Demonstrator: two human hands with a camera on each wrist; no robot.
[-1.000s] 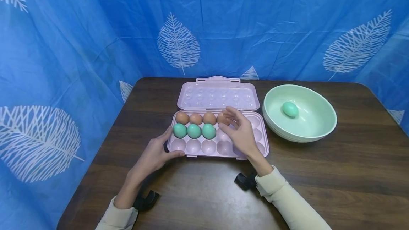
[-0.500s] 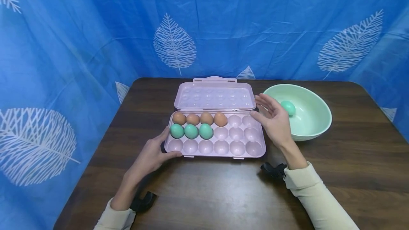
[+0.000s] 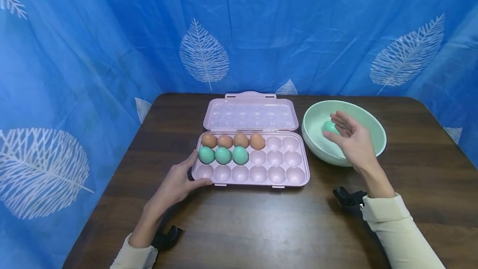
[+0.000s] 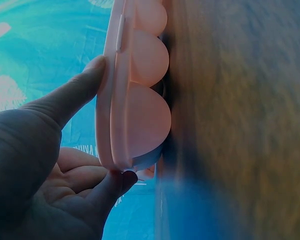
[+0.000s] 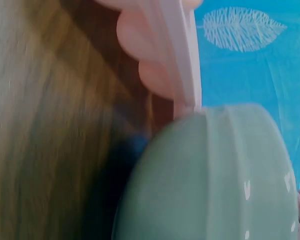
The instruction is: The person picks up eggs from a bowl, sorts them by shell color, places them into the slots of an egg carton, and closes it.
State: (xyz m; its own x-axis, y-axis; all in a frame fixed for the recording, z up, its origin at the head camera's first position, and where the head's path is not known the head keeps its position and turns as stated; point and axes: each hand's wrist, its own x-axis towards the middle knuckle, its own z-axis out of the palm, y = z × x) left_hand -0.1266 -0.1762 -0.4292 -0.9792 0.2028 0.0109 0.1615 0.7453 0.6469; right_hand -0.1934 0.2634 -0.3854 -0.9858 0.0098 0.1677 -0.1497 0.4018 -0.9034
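A pink egg carton (image 3: 267,182) lies opened on the table. Brown eggs (image 3: 241,140) fill part of its back row, and three green eggs (image 3: 223,155) sit in the middle row. At the carton's front left corner my left hand (image 3: 175,184) grips it, thumb on the front edge and fingers along the side; the left wrist view shows this hand (image 4: 35,155) at the carton's rim (image 4: 106,115). My right hand (image 3: 356,144) hovers over the green bowl (image 3: 317,146) with fingers extended, holding nothing. A green egg (image 3: 329,126) lies in the bowl, partly hidden by the fingers.
The carton's lid (image 3: 251,113) is folded back flat behind the cups. Immediately right of it stands the bowl, whose outer wall (image 5: 205,175) fills much of the right wrist view. A blue leaf-print curtain (image 3: 261,32) hangs behind the dark wooden table (image 3: 254,227).
My right hand has moved right from the carton's back-row brown egg to above the bowl. My left hand has stayed at the carton's corner. The view has shifted slightly.
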